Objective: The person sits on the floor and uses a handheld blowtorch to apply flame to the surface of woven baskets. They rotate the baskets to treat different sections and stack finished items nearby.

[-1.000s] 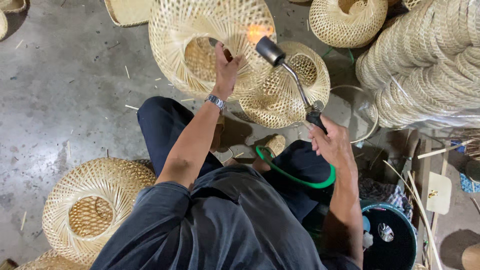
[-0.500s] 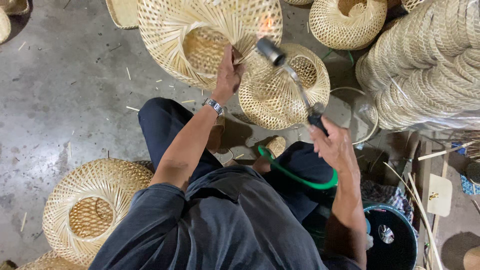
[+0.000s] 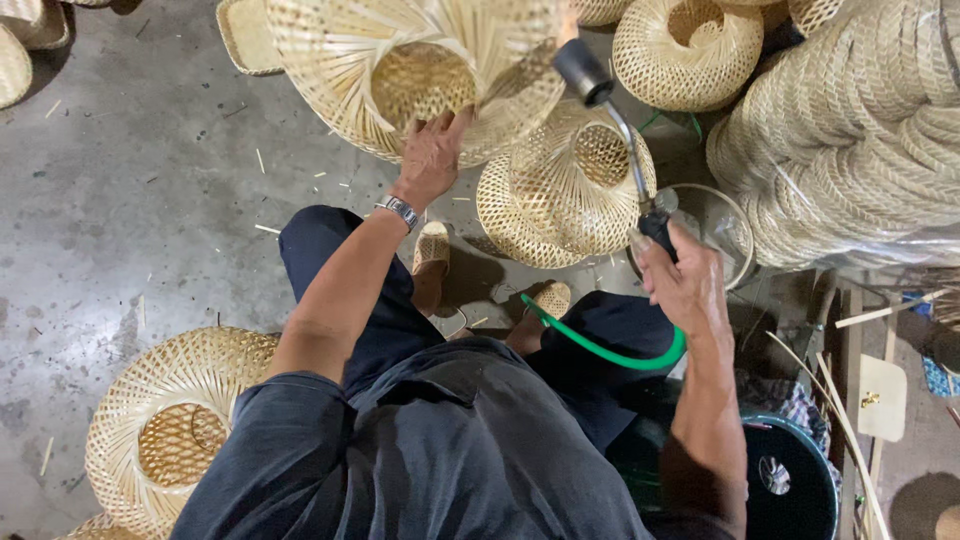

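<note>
My left hand [image 3: 432,155] grips the rim of a woven bamboo lampshade [image 3: 340,60], held tilted at the top of the head view. In my right hand [image 3: 685,285] is a gas torch [image 3: 610,115] with a black handle and a metal neck. Its nozzle points up at the lampshade's right edge, where a small flame glows. A green hose [image 3: 600,350] runs from the torch across my lap. A second woven lampshade [image 3: 565,190] lies on the floor between my hands.
Another woven lampshade [image 3: 170,420] lies at lower left. Stacked woven pieces [image 3: 850,130] fill the right side, with one more basket [image 3: 685,50] at the top. A dark round canister [image 3: 790,480] stands at lower right, beside thin bamboo sticks [image 3: 850,420]. The concrete floor [image 3: 130,200] is littered with splinters.
My left hand has turned and lifted the lampshade, so it fills more of the top. The torch nozzle stayed at its right edge.
</note>
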